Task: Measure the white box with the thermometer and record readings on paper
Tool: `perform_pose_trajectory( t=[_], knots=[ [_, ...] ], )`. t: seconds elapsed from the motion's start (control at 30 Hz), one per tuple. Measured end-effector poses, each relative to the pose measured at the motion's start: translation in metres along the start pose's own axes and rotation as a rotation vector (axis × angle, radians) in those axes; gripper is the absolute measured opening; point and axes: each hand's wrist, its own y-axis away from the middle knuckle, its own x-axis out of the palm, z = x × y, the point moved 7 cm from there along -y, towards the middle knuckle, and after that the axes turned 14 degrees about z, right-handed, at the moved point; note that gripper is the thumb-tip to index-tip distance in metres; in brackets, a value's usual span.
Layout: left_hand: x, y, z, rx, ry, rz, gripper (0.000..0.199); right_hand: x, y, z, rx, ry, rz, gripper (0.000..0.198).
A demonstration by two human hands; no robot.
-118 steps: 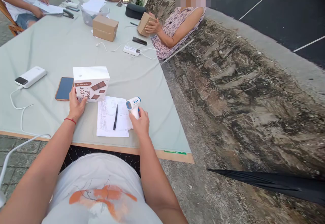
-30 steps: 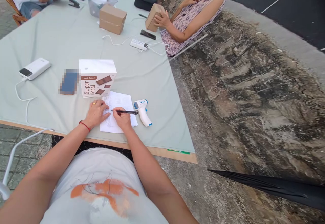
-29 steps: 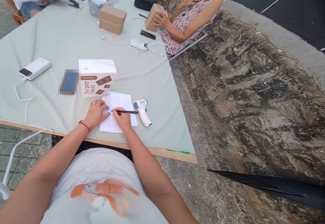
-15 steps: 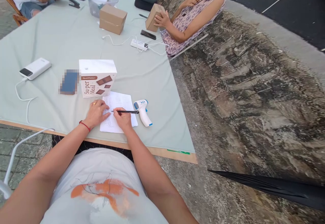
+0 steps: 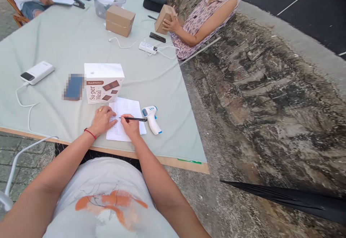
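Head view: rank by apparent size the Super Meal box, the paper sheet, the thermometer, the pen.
Largest to smallest:
1. Super Meal box
2. paper sheet, partly covered by both hands, so it is close to the box and the order is unsure
3. infrared thermometer
4. pen, held in the right hand

Table covered in matt pale-green cloth, bare wood along near edge. Sheet: thin white printed paper. Carton: smooth white card. Thermometer: glossy white plastic. Pen: black, slightly shiny. Adjacent wall: rough weathered stone
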Motion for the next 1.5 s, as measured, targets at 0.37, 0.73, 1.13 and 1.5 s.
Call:
perform_pose_trajectory(
  t=[0.37,0.73,1.13,1.5],
  knots=[
    [-0.001,0.001,0.000,0.001,0.008,0.010,0.020,0.000,0.000,0.002,0.012,-0.008,0.003,0.021],
    [-0.001,0.000,-0.001,-0.005,0.006,0.013,0.020,-0.001,0.001,0.003,0.023,-0.002,0.013,0.021],
    [0.000,0.000,0.000,0.000,0.015,0.006,0.020,-0.004,0.002,-0.001,0.044,0.005,-0.030,0.021],
    [0.002,-0.001,0.001,0.037,0.033,-0.040,0.017,-0.014,0.005,0.011,-0.230,0.151,-0.058,0.028]
  ],
)
